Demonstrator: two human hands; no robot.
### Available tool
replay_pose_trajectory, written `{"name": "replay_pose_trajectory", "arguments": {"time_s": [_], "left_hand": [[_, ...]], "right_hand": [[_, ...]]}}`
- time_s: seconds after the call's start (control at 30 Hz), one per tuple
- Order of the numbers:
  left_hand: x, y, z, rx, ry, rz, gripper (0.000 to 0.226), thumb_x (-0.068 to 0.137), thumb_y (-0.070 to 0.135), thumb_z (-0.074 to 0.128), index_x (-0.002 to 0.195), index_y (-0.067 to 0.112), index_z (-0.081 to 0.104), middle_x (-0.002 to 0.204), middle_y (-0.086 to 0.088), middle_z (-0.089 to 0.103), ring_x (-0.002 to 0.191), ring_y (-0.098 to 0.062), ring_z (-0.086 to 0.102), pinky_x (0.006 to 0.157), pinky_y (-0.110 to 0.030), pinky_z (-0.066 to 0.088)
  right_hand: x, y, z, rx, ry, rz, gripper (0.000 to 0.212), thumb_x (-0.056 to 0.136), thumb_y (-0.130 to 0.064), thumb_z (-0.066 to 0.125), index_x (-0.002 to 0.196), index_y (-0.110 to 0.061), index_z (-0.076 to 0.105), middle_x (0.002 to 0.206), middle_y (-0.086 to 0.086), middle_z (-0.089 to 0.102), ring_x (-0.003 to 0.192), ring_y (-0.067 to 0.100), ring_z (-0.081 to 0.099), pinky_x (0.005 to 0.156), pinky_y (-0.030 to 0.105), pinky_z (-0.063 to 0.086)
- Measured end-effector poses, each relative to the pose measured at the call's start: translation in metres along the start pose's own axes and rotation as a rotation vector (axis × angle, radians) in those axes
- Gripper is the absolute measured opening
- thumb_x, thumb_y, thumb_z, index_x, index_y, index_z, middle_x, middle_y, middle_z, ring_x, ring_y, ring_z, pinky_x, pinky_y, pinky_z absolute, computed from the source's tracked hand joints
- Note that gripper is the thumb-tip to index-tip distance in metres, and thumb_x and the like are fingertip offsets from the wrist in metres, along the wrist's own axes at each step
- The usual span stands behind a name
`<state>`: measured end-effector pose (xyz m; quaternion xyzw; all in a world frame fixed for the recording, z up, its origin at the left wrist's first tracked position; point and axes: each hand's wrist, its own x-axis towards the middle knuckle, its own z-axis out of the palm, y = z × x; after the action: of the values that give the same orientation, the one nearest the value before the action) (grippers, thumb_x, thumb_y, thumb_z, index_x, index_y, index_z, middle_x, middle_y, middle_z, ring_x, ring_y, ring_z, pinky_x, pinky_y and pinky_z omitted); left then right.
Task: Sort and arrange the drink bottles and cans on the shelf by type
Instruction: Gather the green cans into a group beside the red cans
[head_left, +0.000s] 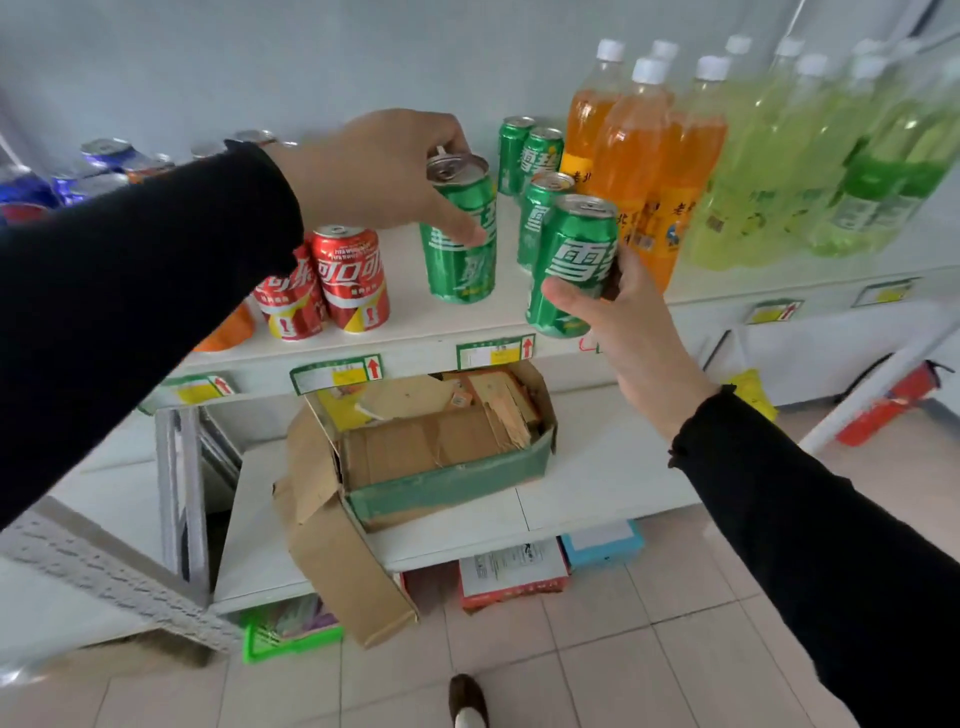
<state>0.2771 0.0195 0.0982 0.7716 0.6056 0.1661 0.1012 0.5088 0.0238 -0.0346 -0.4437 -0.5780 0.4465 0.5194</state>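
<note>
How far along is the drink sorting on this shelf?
Done: orange bottles and yellow-green bottles stand grouped. In hand: the left hand and right hand each grip a green can. Left: red cans and blue cans sit loosely.

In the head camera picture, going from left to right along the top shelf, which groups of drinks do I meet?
Blue cans → red cans → green cans, one in the left hand, one in the right hand → orange bottles → yellow-green bottles.

Left hand (374, 166) reaching from above, fingers curled down in a grasp; right hand (618, 312) raised, palm up, fingers wrapped closed; both sleeves black.
</note>
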Motion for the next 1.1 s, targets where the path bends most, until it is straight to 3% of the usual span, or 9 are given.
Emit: {"name": "replay_pose_trajectory", "arguments": {"time_s": [0.1,0.2,0.33,0.53,0.67,0.9,1.1], "left_hand": [[-0.005,0.004,0.012,0.037,0.001,-0.006,0.058,0.069,0.058,0.082,0.115,0.032,0.059,0.106,0.008,0.064,0.089,-0.016,0.059,0.066,-0.029,0.041],[-0.004,0.002,0.019,0.043,-0.021,-0.019,0.058,0.069,0.055,0.083,0.117,0.032,0.059,0.107,0.008,0.063,0.089,-0.015,0.059,0.067,-0.030,0.044],[0.007,-0.003,0.027,0.056,-0.055,-0.035,0.058,0.070,0.055,0.083,0.117,0.033,0.057,0.107,0.006,0.066,0.087,-0.016,0.062,0.073,-0.035,0.052],[0.032,-0.020,0.036,0.133,-0.084,-0.068,0.058,0.069,0.059,0.082,0.116,0.034,0.056,0.112,0.008,0.064,0.097,-0.019,0.060,0.085,-0.040,0.051],[0.044,-0.033,0.040,0.169,-0.125,-0.095,0.059,0.069,0.059,0.081,0.118,0.039,0.055,0.113,0.014,0.065,0.100,-0.015,0.061,0.092,-0.043,0.051],[0.051,-0.050,0.035,0.086,-0.222,-0.103,0.056,0.069,0.048,0.086,0.113,0.049,0.051,0.111,0.022,0.066,0.101,-0.004,0.063,0.095,-0.040,0.051],[0.053,-0.050,0.026,0.106,-0.287,-0.095,0.057,0.071,0.057,0.081,0.119,0.051,0.050,0.115,0.023,0.065,0.104,-0.003,0.062,0.097,-0.039,0.051]], "right_hand": [[-0.009,0.002,-0.011,-0.006,0.012,0.011,0.063,0.079,-0.020,0.085,0.133,-0.019,0.053,0.126,-0.003,0.067,0.115,0.012,0.065,0.096,0.036,0.055],[-0.009,0.005,-0.013,-0.020,0.011,0.011,0.062,0.078,-0.021,0.086,0.131,-0.018,0.053,0.124,-0.002,0.067,0.114,0.012,0.065,0.093,0.035,0.056],[0.005,0.010,-0.011,-0.027,-0.023,0.017,0.053,0.082,-0.019,0.083,0.126,-0.021,0.053,0.118,-0.008,0.066,0.104,0.001,0.064,0.076,0.020,0.052],[0.044,0.028,0.005,-0.046,-0.097,0.000,0.057,0.080,-0.019,0.084,0.127,-0.020,0.053,0.121,-0.006,0.066,0.106,0.000,0.064,0.074,0.008,0.050],[0.067,0.041,0.020,-0.098,-0.166,-0.019,0.065,0.076,-0.024,0.087,0.129,-0.024,0.050,0.122,-0.011,0.064,0.109,-0.004,0.060,0.084,0.016,0.047],[0.081,0.054,0.039,-0.206,-0.182,-0.107,0.067,0.075,-0.028,0.088,0.125,-0.029,0.043,0.112,-0.025,0.056,0.099,-0.024,0.052,0.075,-0.001,0.041],[0.083,0.053,0.039,-0.257,-0.259,-0.121,0.069,0.079,-0.031,0.084,0.133,-0.030,0.040,0.115,-0.033,0.053,0.100,-0.030,0.049,0.078,-0.005,0.038]]}}
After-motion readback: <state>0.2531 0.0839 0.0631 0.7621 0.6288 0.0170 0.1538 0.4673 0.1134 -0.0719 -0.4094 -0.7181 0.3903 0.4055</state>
